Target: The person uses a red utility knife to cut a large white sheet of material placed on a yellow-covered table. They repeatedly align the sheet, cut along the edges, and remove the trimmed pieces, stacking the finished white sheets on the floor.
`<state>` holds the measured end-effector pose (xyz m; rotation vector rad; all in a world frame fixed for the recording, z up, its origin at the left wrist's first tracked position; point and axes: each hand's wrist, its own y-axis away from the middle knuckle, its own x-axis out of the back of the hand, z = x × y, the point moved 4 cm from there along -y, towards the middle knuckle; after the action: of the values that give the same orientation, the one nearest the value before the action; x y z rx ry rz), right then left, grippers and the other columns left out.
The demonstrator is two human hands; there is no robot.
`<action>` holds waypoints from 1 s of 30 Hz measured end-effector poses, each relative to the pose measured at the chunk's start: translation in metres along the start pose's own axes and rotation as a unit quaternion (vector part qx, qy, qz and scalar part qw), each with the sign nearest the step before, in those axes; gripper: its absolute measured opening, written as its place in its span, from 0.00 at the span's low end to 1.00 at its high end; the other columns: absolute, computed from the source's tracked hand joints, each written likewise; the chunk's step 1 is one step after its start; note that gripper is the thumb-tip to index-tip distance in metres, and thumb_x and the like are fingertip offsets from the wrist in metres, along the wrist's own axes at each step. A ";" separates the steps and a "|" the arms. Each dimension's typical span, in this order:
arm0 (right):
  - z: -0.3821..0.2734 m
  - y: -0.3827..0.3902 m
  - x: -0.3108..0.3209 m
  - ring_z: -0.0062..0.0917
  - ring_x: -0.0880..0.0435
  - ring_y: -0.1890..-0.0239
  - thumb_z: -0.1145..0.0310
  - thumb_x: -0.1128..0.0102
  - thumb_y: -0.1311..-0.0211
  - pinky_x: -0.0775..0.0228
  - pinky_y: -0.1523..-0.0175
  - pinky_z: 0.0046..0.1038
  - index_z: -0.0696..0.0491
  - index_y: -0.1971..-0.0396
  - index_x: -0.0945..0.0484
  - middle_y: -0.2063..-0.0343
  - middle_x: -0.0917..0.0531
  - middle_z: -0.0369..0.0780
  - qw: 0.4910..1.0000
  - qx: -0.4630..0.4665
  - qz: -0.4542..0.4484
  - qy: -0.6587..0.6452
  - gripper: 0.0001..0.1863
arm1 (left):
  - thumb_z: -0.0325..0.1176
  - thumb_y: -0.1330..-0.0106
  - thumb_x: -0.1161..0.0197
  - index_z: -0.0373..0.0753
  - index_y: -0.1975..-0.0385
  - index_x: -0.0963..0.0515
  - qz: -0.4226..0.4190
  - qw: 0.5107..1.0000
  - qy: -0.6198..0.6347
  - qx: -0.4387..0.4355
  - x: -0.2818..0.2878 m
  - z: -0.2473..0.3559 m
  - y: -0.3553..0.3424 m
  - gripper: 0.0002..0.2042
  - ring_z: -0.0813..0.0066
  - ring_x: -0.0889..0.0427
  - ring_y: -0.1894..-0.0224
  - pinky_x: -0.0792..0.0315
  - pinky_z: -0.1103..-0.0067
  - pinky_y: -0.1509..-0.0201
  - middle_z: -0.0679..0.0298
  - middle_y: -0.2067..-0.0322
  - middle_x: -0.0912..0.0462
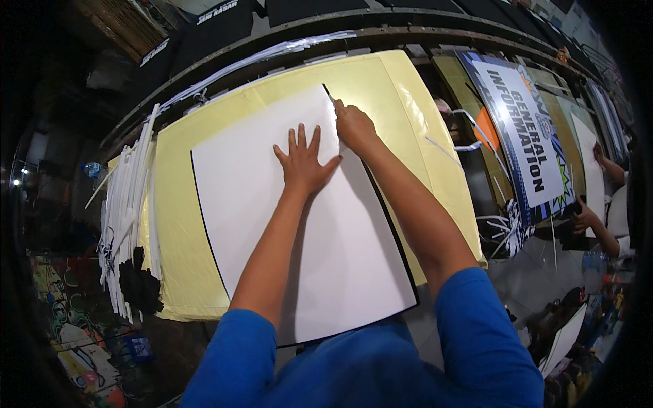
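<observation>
We press our left hand [303,163] flat, fingers spread, on a white board [272,224] lying on a yellow sheet [180,224] across the desk [524,279]. Our right hand [354,127] grips a thin blade [328,93] at the board's far right edge.

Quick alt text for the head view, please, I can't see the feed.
A person's left hand presses flat on a white sheet over a yellow mat, while the right hand works a thin blade along the sheet's far right edge.
</observation>
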<state>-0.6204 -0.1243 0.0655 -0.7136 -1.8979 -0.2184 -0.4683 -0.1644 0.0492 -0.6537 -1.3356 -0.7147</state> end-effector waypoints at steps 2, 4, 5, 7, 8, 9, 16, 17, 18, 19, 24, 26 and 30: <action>0.001 0.024 0.002 0.46 0.16 0.63 0.72 0.49 0.34 0.23 0.61 0.43 0.61 0.41 0.31 0.65 0.18 0.54 1.000 0.004 -0.012 0.000 0.22 | 0.68 0.39 0.45 0.51 0.26 0.47 -0.001 1.000 -0.003 0.016 0.000 0.000 0.000 0.45 0.51 0.59 0.23 0.64 0.37 0.30 0.51 0.25 0.54; -0.002 0.050 0.015 0.46 0.16 0.63 0.73 0.50 0.34 0.22 0.61 0.42 0.62 0.41 0.32 0.65 0.18 0.54 1.000 0.016 -0.024 0.002 0.22 | 0.68 0.40 0.44 0.51 0.26 0.47 -0.005 1.000 -0.004 0.020 0.000 -0.001 0.000 0.45 0.51 0.59 0.23 0.64 0.37 0.30 0.52 0.25 0.54; -0.002 0.063 0.024 0.46 0.15 0.64 0.75 0.52 0.35 0.22 0.61 0.42 0.64 0.42 0.33 0.64 0.18 0.54 0.999 0.025 -0.030 0.003 0.22 | 0.68 0.40 0.44 0.51 0.26 0.47 -0.006 1.000 -0.003 0.023 0.000 0.000 -0.001 0.45 0.51 0.59 0.23 0.64 0.36 0.30 0.52 0.25 0.54; -0.003 0.089 0.038 0.46 0.15 0.65 0.77 0.54 0.36 0.21 0.61 0.41 0.65 0.42 0.33 0.64 0.19 0.54 0.999 0.022 -0.049 0.003 0.22 | 0.68 0.40 0.43 0.51 0.26 0.46 -0.011 1.000 0.002 0.022 0.002 0.000 -0.002 0.45 0.51 0.58 0.23 0.63 0.36 0.30 0.52 0.25 0.53; -0.003 0.101 0.043 0.46 0.15 0.65 0.77 0.53 0.37 0.21 0.62 0.41 0.65 0.41 0.33 0.64 0.19 0.54 0.998 0.012 -0.061 0.002 0.23 | 0.68 0.40 0.44 0.51 0.26 0.46 -0.007 1.000 0.000 0.020 0.002 0.000 -0.002 0.45 0.50 0.58 0.23 0.62 0.36 0.30 0.52 0.25 0.53; -0.002 0.113 0.046 0.46 0.15 0.65 0.78 0.53 0.37 0.21 0.62 0.40 0.64 0.41 0.34 0.64 0.19 0.54 0.997 0.002 -0.072 0.000 0.23 | 0.68 0.40 0.44 0.51 0.26 0.46 -0.003 1.000 -0.003 0.018 0.000 0.000 -0.002 0.45 0.50 0.57 0.23 0.62 0.36 0.30 0.52 0.25 0.52; 0.001 0.212 0.081 0.44 0.18 0.70 0.79 0.54 0.38 0.24 0.66 0.42 0.62 0.37 0.36 0.67 0.22 0.51 0.994 -0.017 -0.105 -0.015 0.27 | 0.70 0.39 0.47 0.52 0.26 0.46 0.020 0.999 -0.038 0.006 -0.012 -0.006 -0.006 0.45 0.50 0.55 0.24 0.60 0.35 0.32 0.53 0.25 0.52; 0.004 0.230 0.086 0.44 0.18 0.71 0.80 0.54 0.38 0.25 0.66 0.42 0.61 0.36 0.37 0.66 0.22 0.51 0.994 -0.017 -0.103 -0.017 0.27 | 0.70 0.39 0.47 0.52 0.26 0.46 0.019 0.999 -0.041 0.004 -0.014 -0.005 -0.008 0.45 0.50 0.55 0.24 0.60 0.35 0.32 0.53 0.25 0.52; 0.004 0.249 0.093 0.43 0.18 0.71 0.80 0.54 0.39 0.25 0.67 0.42 0.60 0.36 0.38 0.66 0.23 0.50 0.995 -0.018 -0.101 -0.018 0.28 | 0.70 0.39 0.47 0.52 0.26 0.46 0.017 0.999 -0.044 0.003 -0.013 -0.004 -0.007 0.45 0.51 0.55 0.24 0.60 0.35 0.32 0.53 0.25 0.52; 0.005 0.266 0.098 0.43 0.18 0.71 0.80 0.54 0.39 0.25 0.66 0.42 0.60 0.35 0.39 0.65 0.23 0.50 0.993 -0.031 -0.117 -0.014 0.29 | 0.70 0.39 0.47 0.52 0.26 0.47 0.012 0.999 -0.045 0.006 -0.011 -0.002 -0.006 0.45 0.51 0.55 0.24 0.59 0.35 0.32 0.53 0.25 0.52; 0.006 0.359 0.117 0.40 0.18 0.70 0.78 0.53 0.38 0.24 0.66 0.42 0.55 0.30 0.42 0.65 0.23 0.48 0.976 -0.086 -0.197 0.016 0.33 | 0.72 0.39 0.49 0.52 0.27 0.45 0.051 0.997 -0.054 -0.008 -0.018 -0.012 -0.007 0.45 0.51 0.54 0.24 0.60 0.34 0.32 0.52 0.26 0.50; 0.007 0.395 0.123 0.40 0.18 0.67 0.78 0.54 0.38 0.24 0.65 0.42 0.53 0.29 0.45 0.64 0.24 0.47 0.974 -0.110 -0.196 0.002 0.35 | 0.71 0.39 0.48 0.52 0.26 0.47 0.038 0.998 -0.055 -0.008 -0.017 -0.007 -0.010 0.45 0.51 0.55 0.23 0.59 0.35 0.32 0.52 0.25 0.52; 0.006 0.445 0.133 0.40 0.18 0.65 0.77 0.54 0.38 0.23 0.64 0.41 0.53 0.28 0.45 0.62 0.25 0.47 0.968 -0.139 -0.207 -0.010 0.35 | 0.73 0.39 0.50 0.52 0.27 0.45 0.061 0.996 -0.057 -0.025 -0.023 -0.014 -0.014 0.45 0.50 0.53 0.24 0.59 0.33 0.33 0.51 0.27 0.48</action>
<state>-0.4090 0.2870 0.1061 -0.4932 -2.0420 -0.7563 -0.4722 -0.1818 0.0250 -0.8191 -1.3734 -0.6208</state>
